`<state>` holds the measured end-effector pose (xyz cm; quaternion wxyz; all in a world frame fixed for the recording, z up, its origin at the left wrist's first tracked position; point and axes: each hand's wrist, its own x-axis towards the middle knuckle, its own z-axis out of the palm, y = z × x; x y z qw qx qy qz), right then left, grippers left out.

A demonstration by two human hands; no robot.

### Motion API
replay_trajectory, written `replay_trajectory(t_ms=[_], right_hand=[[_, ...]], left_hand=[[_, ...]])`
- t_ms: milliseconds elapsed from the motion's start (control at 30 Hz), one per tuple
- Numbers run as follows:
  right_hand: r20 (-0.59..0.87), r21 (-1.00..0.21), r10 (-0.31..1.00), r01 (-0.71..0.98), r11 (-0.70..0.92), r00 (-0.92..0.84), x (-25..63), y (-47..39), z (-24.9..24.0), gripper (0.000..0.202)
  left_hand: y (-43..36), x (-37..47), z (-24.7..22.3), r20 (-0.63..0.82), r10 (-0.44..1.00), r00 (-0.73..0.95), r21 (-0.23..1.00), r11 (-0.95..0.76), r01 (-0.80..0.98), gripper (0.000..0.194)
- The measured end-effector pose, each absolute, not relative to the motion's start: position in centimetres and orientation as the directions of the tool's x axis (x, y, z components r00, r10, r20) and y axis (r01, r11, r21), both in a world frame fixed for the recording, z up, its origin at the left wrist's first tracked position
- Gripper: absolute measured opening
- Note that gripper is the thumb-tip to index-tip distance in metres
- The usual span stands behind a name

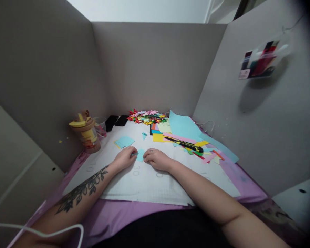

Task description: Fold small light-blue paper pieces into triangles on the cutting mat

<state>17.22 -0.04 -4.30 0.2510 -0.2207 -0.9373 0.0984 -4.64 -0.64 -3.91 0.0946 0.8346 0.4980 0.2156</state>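
Note:
A small light-blue paper piece (140, 155) lies on the white sheet (155, 187) between my two hands. My left hand (125, 157) is at its left edge, thumb and fingers pinched together on the paper. My right hand (157, 159) has its fingertips closed on the right edge of the same piece. Just beyond the hands is a small folded blue paper (144, 135). A stack of light-blue squares (125, 141) sits beyond my left hand, with a yellow edge showing beneath it.
Colourful paper stars (147, 117) are heaped at the back. To the right are a yellow-black cutter (188, 144), paper strips (209, 157) and large blue sheets (184, 125). A lidded cup (89, 134) and black phones (121, 120) stand or lie back left. A white cable (41, 234) crosses the lower left.

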Motion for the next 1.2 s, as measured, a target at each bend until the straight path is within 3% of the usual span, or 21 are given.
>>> replay_trajectory(t_ms=[167, 333, 400, 500, 600, 700, 833, 1000, 1200], right_hand=[[0.435, -0.206, 0.437, 0.385, 0.9, -0.788, 17.8, 0.3, -4.0, 0.026], [0.465, -0.272, 0.41, 0.314, 0.91, -0.785, 17.6, 0.3, -4.3, 0.035], [0.533, -0.362, 0.426, 0.258, 0.896, -0.731, 17.5, 0.2, -4.4, 0.036], [0.593, -0.577, 0.577, 0.203, 0.791, -0.561, 17.2, 0.1, -4.1, 0.026], [0.491, -0.807, 0.788, 0.147, 0.572, -0.372, 17.0, -0.1, -3.6, 0.011], [0.343, -0.928, 0.887, 0.037, 0.372, -0.31, 16.7, -0.1, -3.5, 0.008], [0.361, -0.92, 0.863, 0.014, 0.391, -0.354, 16.2, -0.4, -3.4, 0.013], [0.372, -0.909, 0.863, 0.053, 0.413, -0.342, 15.5, -0.7, -3.2, 0.021], [0.191, -0.978, 0.915, -0.144, 0.148, -0.356, 15.3, -0.8, -3.4, 0.052]], left_hand=[[-0.6, -4.7, -4.0, 0.286, 0.852, 0.438, 0.378, -0.52, 0.766, 0.017], [-0.4, -4.9, -4.3, 0.287, 0.86, 0.422, 0.437, -0.51, 0.741, 0.019], [-0.5, -4.9, -4.3, 0.301, 0.872, 0.386, 0.5, -0.489, 0.715, 0.021], [-0.8, -4.8, -3.8, 0.364, 0.876, 0.316, 0.601, -0.48, 0.639, 0.023], [-1.4, -4.1, -3.1, 0.387, 0.884, 0.263, 0.707, -0.468, 0.53, 0.024], [-2.0, -3.0, -2.8, 0.321, 0.914, 0.249, 0.846, -0.395, 0.357, 0.022], [-2.6, -1.8, -2.9, 0.269, 0.915, 0.302, 0.917, -0.339, 0.211, 0.02], [-2.7, -1.5, -2.5, 0.282, 0.913, 0.295, 0.901, -0.358, 0.245, 0.016], [-2.2, -2.3, -2.6, 0.352, 0.927, 0.127, 0.857, -0.374, 0.355, 0.01]])
